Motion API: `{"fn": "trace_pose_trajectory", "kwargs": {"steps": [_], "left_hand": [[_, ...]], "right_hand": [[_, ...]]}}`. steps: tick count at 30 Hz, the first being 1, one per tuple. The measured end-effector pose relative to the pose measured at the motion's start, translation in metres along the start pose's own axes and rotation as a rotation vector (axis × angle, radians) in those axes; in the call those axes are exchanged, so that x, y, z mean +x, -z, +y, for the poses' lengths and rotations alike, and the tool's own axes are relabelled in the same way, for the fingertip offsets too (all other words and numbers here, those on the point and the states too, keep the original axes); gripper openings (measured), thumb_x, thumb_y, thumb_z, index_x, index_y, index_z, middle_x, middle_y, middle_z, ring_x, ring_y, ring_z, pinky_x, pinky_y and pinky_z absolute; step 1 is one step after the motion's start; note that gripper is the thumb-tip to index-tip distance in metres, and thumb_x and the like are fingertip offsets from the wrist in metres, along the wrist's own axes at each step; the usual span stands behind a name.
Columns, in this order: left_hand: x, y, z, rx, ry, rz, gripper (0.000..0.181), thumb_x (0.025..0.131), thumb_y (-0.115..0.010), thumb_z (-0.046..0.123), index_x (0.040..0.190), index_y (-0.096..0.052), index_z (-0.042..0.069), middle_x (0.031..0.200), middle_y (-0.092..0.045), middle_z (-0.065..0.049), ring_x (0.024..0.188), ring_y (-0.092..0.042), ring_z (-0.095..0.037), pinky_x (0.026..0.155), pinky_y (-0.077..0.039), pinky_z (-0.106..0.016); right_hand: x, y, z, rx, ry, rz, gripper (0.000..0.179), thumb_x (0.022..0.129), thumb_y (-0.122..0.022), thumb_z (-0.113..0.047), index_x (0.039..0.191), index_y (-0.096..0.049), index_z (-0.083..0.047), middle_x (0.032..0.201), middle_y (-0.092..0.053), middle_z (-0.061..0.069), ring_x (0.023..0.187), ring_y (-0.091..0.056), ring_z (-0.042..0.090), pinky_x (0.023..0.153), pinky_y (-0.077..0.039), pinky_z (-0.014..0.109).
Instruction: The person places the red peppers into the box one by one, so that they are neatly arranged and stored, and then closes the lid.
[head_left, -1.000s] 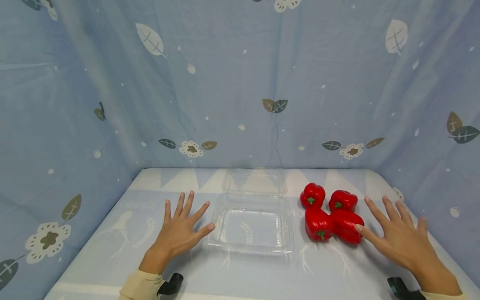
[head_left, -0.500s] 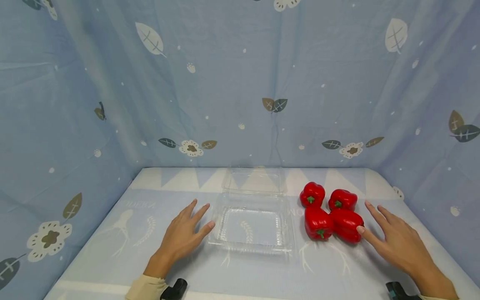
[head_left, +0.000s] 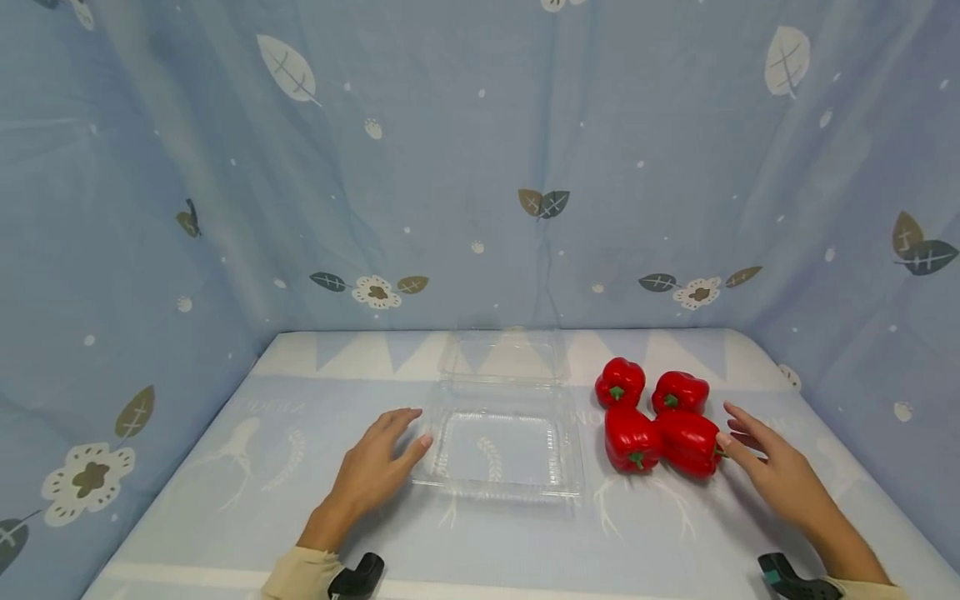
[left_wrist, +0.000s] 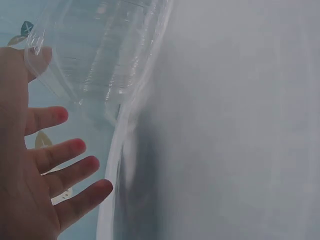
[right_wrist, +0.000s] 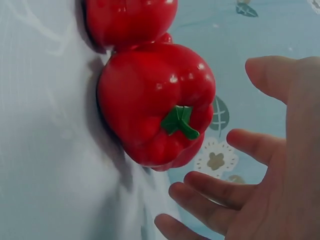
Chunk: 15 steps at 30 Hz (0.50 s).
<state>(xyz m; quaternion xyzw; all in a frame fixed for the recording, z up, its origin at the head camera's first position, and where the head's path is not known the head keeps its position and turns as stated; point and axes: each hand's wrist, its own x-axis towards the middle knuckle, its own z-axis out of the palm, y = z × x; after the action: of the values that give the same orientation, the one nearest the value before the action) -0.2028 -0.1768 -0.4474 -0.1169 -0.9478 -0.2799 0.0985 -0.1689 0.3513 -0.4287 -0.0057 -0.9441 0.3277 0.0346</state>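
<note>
My left hand, fingers loosely bent, hovers at the left side of a clear plastic clamshell box. The box lies with its lid folded back toward the rear. In the left wrist view the left fingers are spread and hold nothing. Over on the right, my right hand is beside the nearest red bell pepper, thumb close to its green stem. The right wrist view shows a gap between those fingers and the pepper. Another red pepper touches it on the left.
Behind these stand two more red peppers, one at the back left and one at the back right. A patterned blue cloth walls the table at the back and both sides.
Both hands have drawn their spread fingers in, and the left hand has turned more edge-on. The right-hand pepper has rotated so its stem now faces the right hand. The view has tilted slightly.
</note>
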Motion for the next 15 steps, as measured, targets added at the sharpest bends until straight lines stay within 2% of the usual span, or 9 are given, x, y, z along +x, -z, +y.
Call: {"fn": "trace_pose_trajectory", "kwargs": {"steps": [8,15], "left_hand": [[0.001,-0.010,-0.004,-0.281,-0.020,0.008,0.065,0.101,-0.059,0.044,0.152,-0.042,0.009,0.140,-0.056,-0.008,0.126,-0.056,-0.026,0.101,-0.047,-0.048],[0.002,-0.015,-0.002,-0.408,-0.036,-0.017,0.064,0.102,-0.059,0.038,0.155,-0.037,0.010,0.140,-0.056,-0.013,0.122,-0.059,-0.025,0.102,-0.046,-0.048]], "right_hand": [[0.004,-0.011,-0.002,0.063,-0.015,-0.005,0.074,0.103,-0.050,-0.045,0.153,-0.030,0.005,0.142,-0.042,0.038,0.122,-0.046,0.054,0.092,-0.047,0.065],[0.003,-0.020,-0.002,0.071,-0.050,0.001,0.076,0.102,-0.052,-0.047,0.150,-0.031,0.009,0.142,-0.043,0.037,0.122,-0.047,0.052,0.095,-0.046,0.064]]}}
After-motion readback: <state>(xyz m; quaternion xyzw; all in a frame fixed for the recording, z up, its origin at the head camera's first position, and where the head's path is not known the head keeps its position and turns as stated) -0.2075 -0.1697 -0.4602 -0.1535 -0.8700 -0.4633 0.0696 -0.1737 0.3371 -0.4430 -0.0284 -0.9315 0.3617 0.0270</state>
